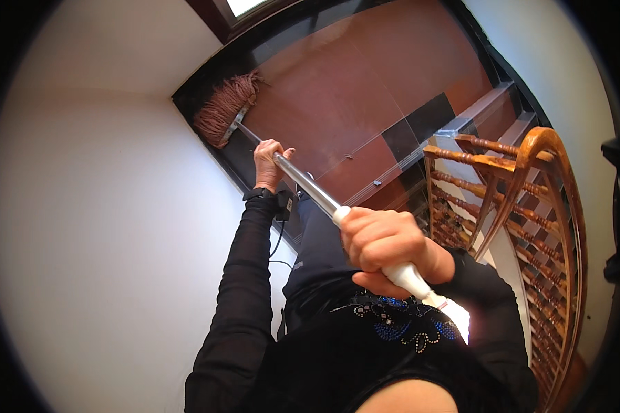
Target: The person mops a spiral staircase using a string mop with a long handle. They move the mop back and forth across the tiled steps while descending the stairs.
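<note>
Both of my hands grip a string mop by its metal pole (310,183). My left hand (268,162) is wrapped around the pole's lower part, thumb pointing outward. Closer to my body, my right hand (385,242) closes over the white plastic grip (408,279) at the top end. The reddish-brown mop head (227,108) lies spread on the floor in the corner, over the black border and against the foot of the wall. A pale clamp (233,124) joins its strands to the pole.
Reddish floor tiles (336,98) carry small bits of debris (377,183). Stair edges (488,100) and a turned wooden banister (540,170) are at the right. A white wall (113,206) rises close at my left. A dark-framed opening (232,20) is at the far end.
</note>
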`<state>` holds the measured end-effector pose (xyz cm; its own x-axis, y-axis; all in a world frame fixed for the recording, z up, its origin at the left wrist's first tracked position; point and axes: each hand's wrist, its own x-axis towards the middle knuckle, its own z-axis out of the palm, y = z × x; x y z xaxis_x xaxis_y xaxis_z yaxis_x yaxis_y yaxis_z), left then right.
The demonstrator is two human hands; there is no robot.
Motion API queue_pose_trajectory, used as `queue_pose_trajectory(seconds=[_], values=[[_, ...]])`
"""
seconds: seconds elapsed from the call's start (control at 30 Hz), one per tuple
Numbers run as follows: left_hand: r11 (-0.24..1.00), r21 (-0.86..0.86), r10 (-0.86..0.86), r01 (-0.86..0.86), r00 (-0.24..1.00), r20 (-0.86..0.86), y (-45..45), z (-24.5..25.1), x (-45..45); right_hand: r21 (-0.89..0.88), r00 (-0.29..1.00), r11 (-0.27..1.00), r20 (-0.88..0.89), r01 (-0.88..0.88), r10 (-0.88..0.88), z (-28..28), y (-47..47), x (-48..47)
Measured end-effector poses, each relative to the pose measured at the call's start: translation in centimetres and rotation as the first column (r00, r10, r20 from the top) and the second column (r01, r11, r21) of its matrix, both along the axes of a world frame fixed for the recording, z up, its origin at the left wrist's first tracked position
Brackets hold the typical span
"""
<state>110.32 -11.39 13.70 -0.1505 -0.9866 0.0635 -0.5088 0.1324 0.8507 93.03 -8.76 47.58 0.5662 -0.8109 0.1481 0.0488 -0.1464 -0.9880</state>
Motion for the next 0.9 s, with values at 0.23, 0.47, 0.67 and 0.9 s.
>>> queue_pose_trajectory(seconds=[0.23,0.47,0.67,0.9], values=[[0.998,0.067,0.004,-0.002,1.0,-0.022,7.0,0.5,-1.9,-0.027,0.995,0.996,0.037,-0.089,0.09,-0.9,6.5,-2.8],[0.999,-0.004,0.05,-0.05,0.999,0.004,16.3,1.6,-8.3,-0.11,0.982,0.982,0.093,-0.154,0.165,-1.2,16.2,-11.1],[0.998,-0.014,0.055,-0.055,0.998,0.002,27.3,0.0,-15.1,-0.085,0.973,0.98,0.127,-0.182,0.191,-2.7,25.6,-18.3],[0.994,-0.007,-0.111,0.111,0.994,-0.023,37.4,0.4,-20.8,0.042,0.985,0.993,0.136,-0.108,0.101,-0.3,33.7,-23.9]])
